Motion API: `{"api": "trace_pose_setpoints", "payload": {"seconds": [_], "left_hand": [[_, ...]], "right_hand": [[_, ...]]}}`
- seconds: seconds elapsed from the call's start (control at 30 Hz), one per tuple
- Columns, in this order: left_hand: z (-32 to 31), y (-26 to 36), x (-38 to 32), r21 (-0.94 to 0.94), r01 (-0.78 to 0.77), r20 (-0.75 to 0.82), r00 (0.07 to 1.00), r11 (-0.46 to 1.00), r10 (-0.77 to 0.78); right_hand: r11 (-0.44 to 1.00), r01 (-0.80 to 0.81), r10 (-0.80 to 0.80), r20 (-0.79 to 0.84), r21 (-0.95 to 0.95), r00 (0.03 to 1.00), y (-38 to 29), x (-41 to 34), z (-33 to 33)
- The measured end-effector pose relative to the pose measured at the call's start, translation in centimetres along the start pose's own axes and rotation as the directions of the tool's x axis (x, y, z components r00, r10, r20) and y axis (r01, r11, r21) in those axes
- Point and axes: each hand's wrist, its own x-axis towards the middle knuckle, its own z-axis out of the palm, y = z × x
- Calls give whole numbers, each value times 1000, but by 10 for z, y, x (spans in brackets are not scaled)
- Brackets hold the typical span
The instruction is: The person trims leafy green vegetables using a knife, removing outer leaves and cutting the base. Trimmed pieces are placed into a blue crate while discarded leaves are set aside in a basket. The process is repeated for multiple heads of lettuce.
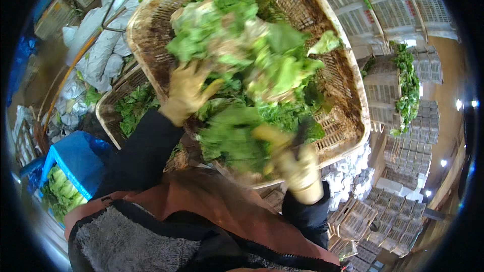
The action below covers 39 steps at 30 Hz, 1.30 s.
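In front of me a large, dirt-stained plastic crate (342, 79) is tilted and holds leafy green trimmings (227, 121). Several of the leaves, some with browned edges, look like cabbage or lettuce leaves (280, 71). My left hand (187, 92), in a yellowish work glove, is at the crate's left inner side with fingers apart, against or just over the leaves. My right hand (297, 166), gloved alike, is blurred at the near right part of the crate. A dark, blurred object (301, 130) shows by its fingers; whether it is gripped is unclear.
At left, a second crate (107, 115) holds greens, near white sacks (107, 56) and an orange-brown handle or pole (72, 71). A blue-lined container (77, 155) holds pale green heads. Stacked crates (397, 211) stand at right, one stack topped with greens (408, 87).
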Motion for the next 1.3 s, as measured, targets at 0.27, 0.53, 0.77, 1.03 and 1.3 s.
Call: {"api": "trace_pose_setpoints", "payload": {"seconds": [0.27, 0.53, 0.77, 1.03, 1.3], "left_hand": [[-57, -40, -140, 63, 537, -134, 840, 841, -526], [-74, -17, -187, -198, 513, -64, 843, 835, -533], [-91, 10, -198, -500, 562, 201, 816, 659, -543], [-103, 29, -194, -920, 369, 390, 834, -131, -391], [-174, 60, -250, -924, 271, 383, 634, -271, -672]], "right_hand": [[972, 218, -186, -275, 88, 943, 45, 160, -55], [819, -6, 5, -2, -574, 1000, -11, 244, -36], [723, 414, -507, -18, -553, 862, -78, 90, -20], [877, -462, 476, 110, -130, 873, 14, 45, 68], [179, 690, -556, 507, -701, 659, 25, 19, 145]]}}
